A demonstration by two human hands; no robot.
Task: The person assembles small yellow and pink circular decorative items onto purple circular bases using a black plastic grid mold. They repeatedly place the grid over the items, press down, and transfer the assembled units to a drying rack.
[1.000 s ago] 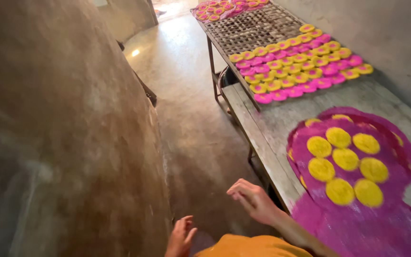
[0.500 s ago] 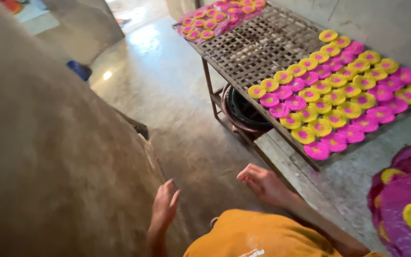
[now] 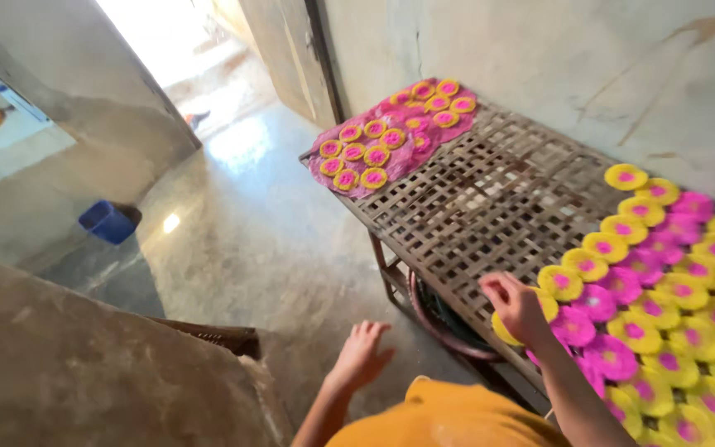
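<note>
Right hand [image 3: 516, 308] curled over round yellow-pink discs [image 3: 664, 290] on woven lattice desk [image 3: 473, 207] — grip unclear; left hand [image 3: 363, 354] spread, empty — lower centre.

My left hand [image 3: 363, 352] and right hand [image 3: 516, 305] are both bare: no gloves, rings, bracelets or watch that I can see. My forearms are uncovered too, with no sleeves reaching down them. Below them shows my garment [image 3: 448, 418], a plain mustard-orange cloth, smooth and unpatterned, with a soft rounded fold at its top.
</note>
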